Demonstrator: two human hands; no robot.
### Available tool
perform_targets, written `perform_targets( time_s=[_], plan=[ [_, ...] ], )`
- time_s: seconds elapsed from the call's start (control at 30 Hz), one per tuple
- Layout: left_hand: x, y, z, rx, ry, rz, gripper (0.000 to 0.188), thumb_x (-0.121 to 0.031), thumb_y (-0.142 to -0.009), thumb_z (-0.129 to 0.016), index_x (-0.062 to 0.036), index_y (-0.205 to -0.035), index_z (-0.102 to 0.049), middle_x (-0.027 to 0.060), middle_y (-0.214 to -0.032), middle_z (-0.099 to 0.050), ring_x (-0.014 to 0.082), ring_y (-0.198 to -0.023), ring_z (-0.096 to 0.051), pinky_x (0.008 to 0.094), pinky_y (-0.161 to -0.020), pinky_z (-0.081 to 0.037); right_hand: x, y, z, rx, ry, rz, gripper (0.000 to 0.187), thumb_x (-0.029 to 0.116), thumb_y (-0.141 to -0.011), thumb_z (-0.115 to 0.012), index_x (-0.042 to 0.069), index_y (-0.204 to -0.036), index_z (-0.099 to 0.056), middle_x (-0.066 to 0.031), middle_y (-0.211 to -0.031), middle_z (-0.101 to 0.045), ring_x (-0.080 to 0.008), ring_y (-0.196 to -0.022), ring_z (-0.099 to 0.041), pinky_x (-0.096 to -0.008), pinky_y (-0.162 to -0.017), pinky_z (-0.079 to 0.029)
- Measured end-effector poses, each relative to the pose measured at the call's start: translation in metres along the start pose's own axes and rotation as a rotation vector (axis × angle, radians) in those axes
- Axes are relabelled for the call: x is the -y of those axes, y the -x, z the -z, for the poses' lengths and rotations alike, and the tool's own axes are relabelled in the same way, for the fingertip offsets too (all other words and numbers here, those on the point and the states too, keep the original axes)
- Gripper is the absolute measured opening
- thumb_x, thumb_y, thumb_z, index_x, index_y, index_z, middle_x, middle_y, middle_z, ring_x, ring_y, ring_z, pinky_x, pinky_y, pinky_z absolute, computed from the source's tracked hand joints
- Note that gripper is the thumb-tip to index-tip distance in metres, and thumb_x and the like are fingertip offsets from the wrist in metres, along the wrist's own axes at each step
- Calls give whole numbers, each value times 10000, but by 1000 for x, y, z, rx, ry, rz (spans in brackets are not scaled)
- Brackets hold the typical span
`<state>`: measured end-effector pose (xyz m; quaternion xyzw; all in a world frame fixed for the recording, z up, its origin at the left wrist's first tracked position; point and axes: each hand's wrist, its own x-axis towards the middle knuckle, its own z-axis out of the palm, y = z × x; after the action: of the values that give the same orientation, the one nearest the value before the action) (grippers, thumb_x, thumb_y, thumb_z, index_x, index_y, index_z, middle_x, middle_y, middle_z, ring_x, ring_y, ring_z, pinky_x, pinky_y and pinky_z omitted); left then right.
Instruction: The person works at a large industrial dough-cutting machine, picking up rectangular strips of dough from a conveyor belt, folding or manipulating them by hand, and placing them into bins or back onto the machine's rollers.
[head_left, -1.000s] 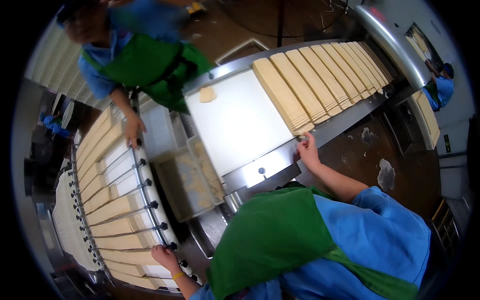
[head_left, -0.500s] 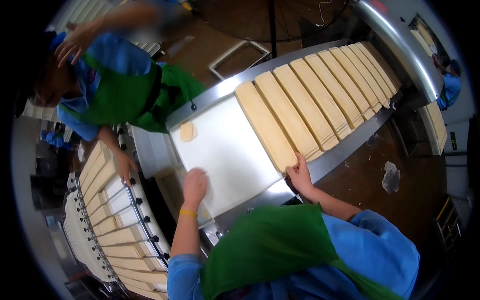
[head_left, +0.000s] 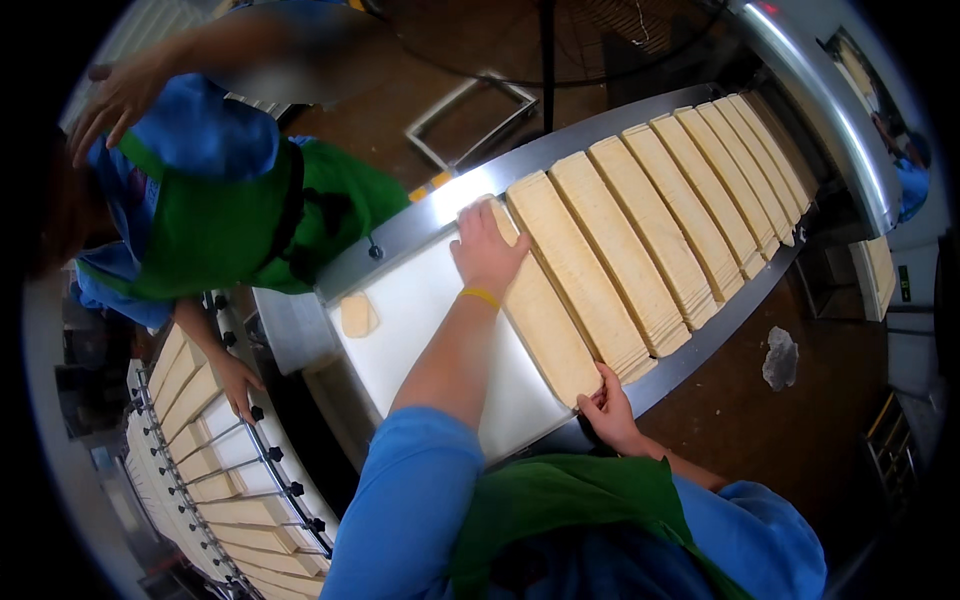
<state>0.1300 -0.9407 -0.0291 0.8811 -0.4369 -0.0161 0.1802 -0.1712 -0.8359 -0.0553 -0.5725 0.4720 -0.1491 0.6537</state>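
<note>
Across a white conveyor belt (head_left: 420,330) lies a row of long, pale dough strips (head_left: 630,215), stacked in layers. My left hand (head_left: 490,248) reaches to the far end of the leftmost dough strip (head_left: 550,320), its fingers bent over that end and its thumb on the right edge. At the near end of the same strip, my right hand (head_left: 612,412) pinches the corner between thumb and fingers. The strip lies on the belt, close beside its neighbour. A small piece of dough (head_left: 358,314) rests near the belt's left edge.
Metal side rails (head_left: 440,200) border the belt. To the left, a second conveyor (head_left: 235,480) carries dough strips between bars with black knobs. A co-worker in a green apron (head_left: 230,200) stands at the far left, one hand (head_left: 238,385) by that conveyor. A metal cylinder (head_left: 820,100) spans the back right.
My left hand has moved from above the bare belt, up and right to the far end of the leftmost strip. My right hand stays at its near end. The view has shifted slightly.
</note>
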Motion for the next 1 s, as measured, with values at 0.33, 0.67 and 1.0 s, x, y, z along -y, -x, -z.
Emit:
perform_targets(
  time_s=[0.33,0.67,1.0],
  plan=[
    [123,100,121,22,-268,543,794,-550,-651,-704,-22,-1207,-499,174,-1138,-543,330,-1107,-492,493,-914,-386,62,-15,-26,502,339,127,653,213,-754,-698,46,-1313,-406,-162,-939,-590,-251,-844,-594,-348,-749,-485],
    [165,314,162,-341,429,783,685,-375,-636,-832,41,-1079,-516,211,-1004,-593,336,-945,-592,406,-828,-478,67,-36,-50,700,807,545,885,204,-577,-827,62,-1314,-358,-237,-1132,-485,-386,-1076,-462,-439,-942,-430],
    [249,486,289,-672,3,972,544,-423,-815,-644,-4,-1149,-546,227,-1048,-618,390,-979,-586,433,-843,-464,92,100,-170,1118,313,366,734,154,-771,-730,70,-1358,-297,-158,-1149,-479,-251,-1078,-513,-366,-883,-467]
  ],
)
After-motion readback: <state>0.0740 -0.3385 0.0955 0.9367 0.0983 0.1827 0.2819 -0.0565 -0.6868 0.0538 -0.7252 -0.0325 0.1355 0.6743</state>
